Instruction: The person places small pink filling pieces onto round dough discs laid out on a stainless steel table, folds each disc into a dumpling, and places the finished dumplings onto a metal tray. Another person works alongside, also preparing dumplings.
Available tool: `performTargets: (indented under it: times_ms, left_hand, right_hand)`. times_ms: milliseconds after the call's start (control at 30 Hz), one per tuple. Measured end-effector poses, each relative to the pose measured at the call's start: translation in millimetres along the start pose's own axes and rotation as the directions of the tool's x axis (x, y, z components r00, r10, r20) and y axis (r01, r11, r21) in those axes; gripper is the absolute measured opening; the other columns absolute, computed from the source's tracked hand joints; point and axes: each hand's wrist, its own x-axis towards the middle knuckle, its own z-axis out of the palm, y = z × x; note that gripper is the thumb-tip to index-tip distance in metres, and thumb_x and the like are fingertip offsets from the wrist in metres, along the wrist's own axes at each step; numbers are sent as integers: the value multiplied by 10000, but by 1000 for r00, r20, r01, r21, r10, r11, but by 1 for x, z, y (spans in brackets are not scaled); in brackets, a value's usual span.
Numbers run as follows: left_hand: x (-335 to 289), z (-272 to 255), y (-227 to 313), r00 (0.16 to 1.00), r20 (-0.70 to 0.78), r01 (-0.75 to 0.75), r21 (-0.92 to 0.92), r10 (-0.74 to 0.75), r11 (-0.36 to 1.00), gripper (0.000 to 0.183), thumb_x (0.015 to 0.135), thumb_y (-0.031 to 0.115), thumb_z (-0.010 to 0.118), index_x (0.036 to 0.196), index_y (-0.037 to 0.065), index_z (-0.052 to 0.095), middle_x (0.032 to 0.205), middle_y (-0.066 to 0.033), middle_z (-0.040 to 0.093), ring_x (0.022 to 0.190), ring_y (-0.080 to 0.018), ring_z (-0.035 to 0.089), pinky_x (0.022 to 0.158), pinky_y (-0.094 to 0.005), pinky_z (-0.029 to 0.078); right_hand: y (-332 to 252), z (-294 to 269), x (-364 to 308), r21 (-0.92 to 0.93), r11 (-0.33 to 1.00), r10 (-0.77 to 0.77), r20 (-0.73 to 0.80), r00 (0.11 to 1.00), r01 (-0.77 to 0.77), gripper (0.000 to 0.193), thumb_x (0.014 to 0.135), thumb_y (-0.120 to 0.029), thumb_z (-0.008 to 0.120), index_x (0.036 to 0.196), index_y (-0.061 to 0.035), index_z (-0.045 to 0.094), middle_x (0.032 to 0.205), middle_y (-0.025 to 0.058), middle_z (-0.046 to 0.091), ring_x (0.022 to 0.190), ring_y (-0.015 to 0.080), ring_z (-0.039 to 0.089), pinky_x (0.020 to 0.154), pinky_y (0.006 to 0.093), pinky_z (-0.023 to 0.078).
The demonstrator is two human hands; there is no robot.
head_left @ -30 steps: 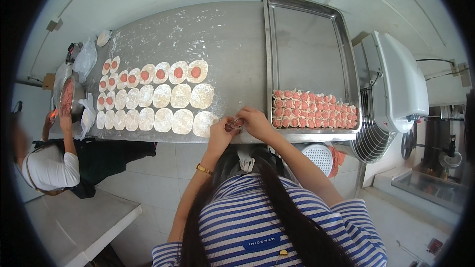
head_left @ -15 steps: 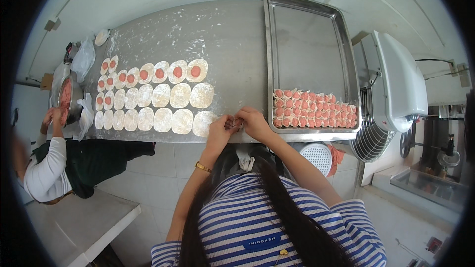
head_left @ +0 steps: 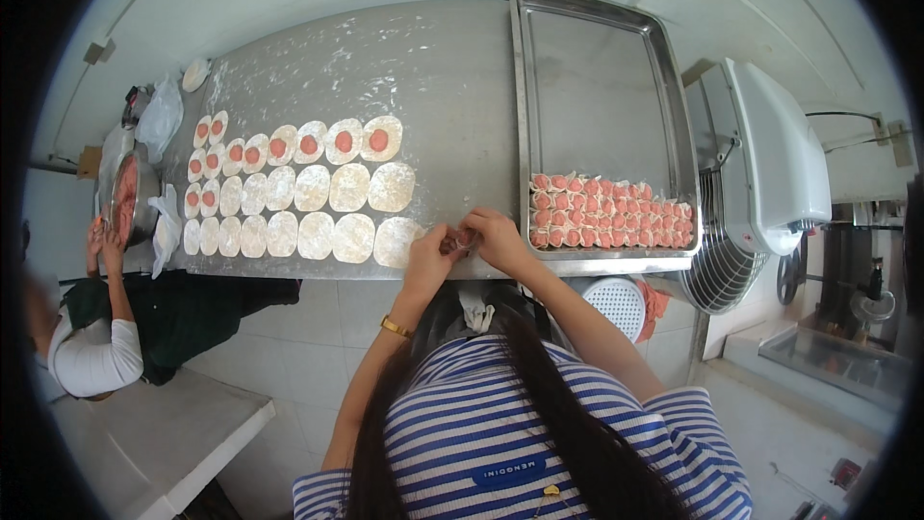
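At the table's front edge my left hand point(head_left: 432, 252) and my right hand point(head_left: 493, 236) come together, fingers closed on one small dumpling point(head_left: 464, 239) with pink filling. Its wrapper is mostly covered by my fingers. Just left of my left hand lies a round floured wrapper point(head_left: 396, 242), the end of a row of bare wrappers point(head_left: 353, 235). Farther back, several wrappers carry a ball of pink filling point(head_left: 379, 140). Right of my right hand, a metal tray point(head_left: 521, 125) holds packed rows of open-topped dumplings point(head_left: 589, 214) along its near side.
A steel table point(head_left: 452, 87) dusted with flour spans the view. At the left, a co-worker's hands point(head_left: 108, 239) are at a metal bowl point(head_left: 144, 204) of pink filling. A white machine point(head_left: 770, 154) with a wire guard stands right of the tray; a perforated white stool point(head_left: 614, 308) is below.
My hands stay in place, with the fingers shifting slightly around the dumpling. The co-worker at the left has lowered an arm a little beside the bowl.
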Motion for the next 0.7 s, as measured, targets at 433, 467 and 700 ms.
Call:
performTargets:
  times_ms: [433, 467, 700]
  left_hand:
    - [-1, 9, -2, 997, -72, -41, -87, 34, 995, 210, 725, -15, 689, 918, -10, 607, 804, -125, 664, 738, -209, 660, 670, -296, 512]
    - [-1, 9, -1, 996, -82, -42, -85, 35, 996, 208, 725, -13, 691, 916, -10, 608, 807, -127, 666, 736, -210, 661, 669, -296, 512]
    - [4, 13, -3, 995, -91, -56, -53, 51, 997, 212, 730, -15, 698, 923, -11, 609, 817, -99, 674, 752, -173, 659, 675, -278, 511]
  right_hand:
    - [-6, 5, -5, -31, 999, 16, -187, 982, -22, 225, 700, 23, 567, 917, -23, 601, 876, 150, 566, 875, 360, 560, 717, 436, 459]
    - [-7, 6, -7, -74, 997, 6, -192, 981, -21, 225, 702, 23, 567, 919, -25, 602, 876, 149, 566, 871, 361, 560, 717, 436, 459]
    - [6, 6, -9, -80, 996, 38, -118, 992, -47, 335, 689, 68, 543, 1010, -18, 590, 931, 166, 572, 841, 374, 571, 736, 425, 474]
